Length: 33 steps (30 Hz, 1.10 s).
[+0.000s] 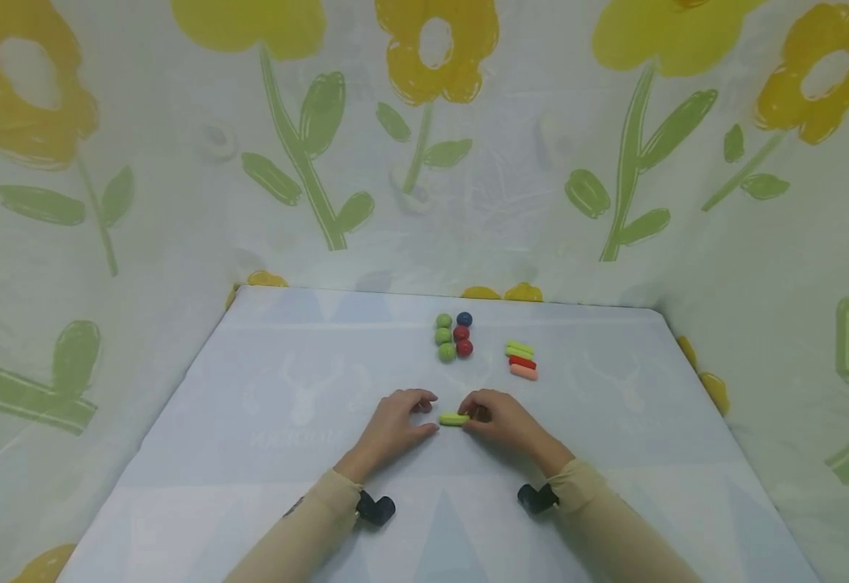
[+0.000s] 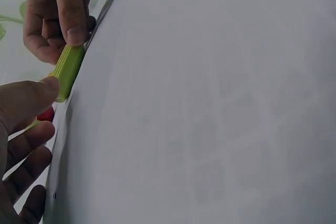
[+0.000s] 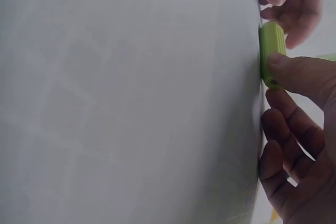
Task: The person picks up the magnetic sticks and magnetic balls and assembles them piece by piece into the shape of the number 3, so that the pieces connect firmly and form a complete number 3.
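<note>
A short ribbed yellow-green stick [image 1: 453, 419], which looks like modelling clay, lies crosswise on the table between both hands. My right hand [image 1: 504, 423] pinches its right end between thumb and forefinger. In the right wrist view the thumb presses along the side of the stick [image 3: 272, 40], the other fingers loosely bent below. Close by the opposite end is my left hand [image 1: 398, 423], thumb and fingers spread apart around a gap. The left wrist view has the left thumb overlapping the near end of the stick [image 2: 69, 69].
Beyond the hands, three green balls [image 1: 443, 336] stand in a row beside a blue ball [image 1: 464, 319] and two red balls [image 1: 464, 347]. To their right lie two yellow-green sticks [image 1: 520, 349], a red stick [image 1: 522, 363] and a pink stick [image 1: 524, 372]. Flowered cloth [image 1: 511, 178] surrounds the white table [image 1: 235, 421].
</note>
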Available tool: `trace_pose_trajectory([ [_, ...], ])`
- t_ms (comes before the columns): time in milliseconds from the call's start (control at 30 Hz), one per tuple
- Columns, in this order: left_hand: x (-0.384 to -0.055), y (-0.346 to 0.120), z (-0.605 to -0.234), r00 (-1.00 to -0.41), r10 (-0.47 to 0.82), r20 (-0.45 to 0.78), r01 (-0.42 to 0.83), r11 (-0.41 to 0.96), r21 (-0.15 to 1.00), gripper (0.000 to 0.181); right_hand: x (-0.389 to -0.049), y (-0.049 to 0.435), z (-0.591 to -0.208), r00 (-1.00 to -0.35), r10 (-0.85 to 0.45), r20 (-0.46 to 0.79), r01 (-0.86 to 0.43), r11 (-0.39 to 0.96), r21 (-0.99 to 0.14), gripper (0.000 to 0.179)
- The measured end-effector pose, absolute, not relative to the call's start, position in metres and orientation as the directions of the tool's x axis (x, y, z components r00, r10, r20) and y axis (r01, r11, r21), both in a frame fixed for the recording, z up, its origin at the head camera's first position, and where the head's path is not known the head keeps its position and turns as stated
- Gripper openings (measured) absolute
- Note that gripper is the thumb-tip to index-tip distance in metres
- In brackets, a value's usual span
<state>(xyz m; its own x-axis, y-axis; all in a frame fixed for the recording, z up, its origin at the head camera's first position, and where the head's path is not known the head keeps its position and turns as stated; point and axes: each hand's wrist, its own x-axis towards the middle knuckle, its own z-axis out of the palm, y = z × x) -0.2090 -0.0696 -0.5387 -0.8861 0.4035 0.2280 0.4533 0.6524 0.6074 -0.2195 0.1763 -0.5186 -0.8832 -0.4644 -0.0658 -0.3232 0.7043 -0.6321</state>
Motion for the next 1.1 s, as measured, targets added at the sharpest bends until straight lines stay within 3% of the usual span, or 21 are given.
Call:
trace_pose_trajectory([
  [233,-0.2106,-0.0644,-0.5421,-0.879,0.412,0.24,0.464,0.625,0.627,0.038,-0.219,0.1753,-0.5197,-0.882,-0.47,-0.047,-0.331,0.686,-0.648,0.019],
  [500,-0.2125,-0.0617,-0.5442,-0.873,0.423,0.244,0.474,0.614,0.631,0.019,-0.219,0.1731,-0.5195,-0.882,-0.471,-0.026,-0.342,0.676,-0.652,0.019],
  [1100,-0.2105,-0.0599,-0.5432,-0.862,0.43,0.268,0.495,0.604,0.624,0.016,-0.2171,0.1739,-0.5183,-0.882,-0.471,-0.024,-0.333,0.657,-0.676,0.017],
])
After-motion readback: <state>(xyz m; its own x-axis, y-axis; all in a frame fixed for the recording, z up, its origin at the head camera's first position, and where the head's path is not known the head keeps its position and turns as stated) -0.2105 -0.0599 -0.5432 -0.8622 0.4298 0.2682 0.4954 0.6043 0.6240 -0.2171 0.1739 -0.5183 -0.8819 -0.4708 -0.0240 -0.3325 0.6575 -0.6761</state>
